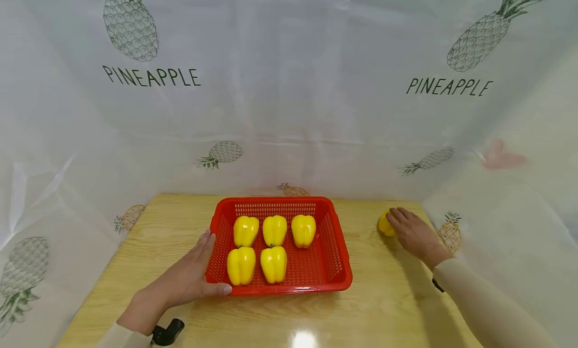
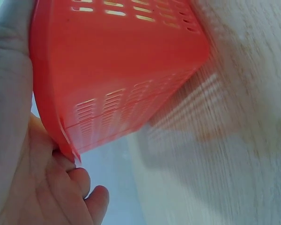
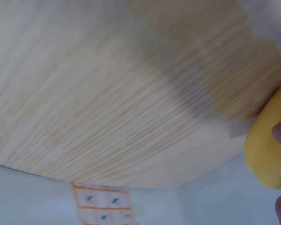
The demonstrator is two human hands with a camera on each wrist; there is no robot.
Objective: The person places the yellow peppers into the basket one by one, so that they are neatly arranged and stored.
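Note:
A red plastic basket (image 1: 311,268) stands on the wooden table and holds several yellow bell peppers (image 1: 275,231), three in the back row and two in front. My left hand (image 1: 187,275) grips its front left corner, thumb on the front rim. From the left wrist, that hand (image 2: 42,173) shows against the basket's rim and outer wall (image 2: 117,56). Far to the right, my right hand (image 1: 415,236) holds another yellow bell pepper (image 1: 385,224) near the table's back edge. In the right wrist view, a fingertip lies on this pepper (image 3: 267,150); most of the hand is out of frame.
The light wooden table (image 1: 370,308) ends at the back against a white pineapple-print sheet (image 1: 289,112), which also hangs along both sides. A table stretch separates the basket from the pepper on the right.

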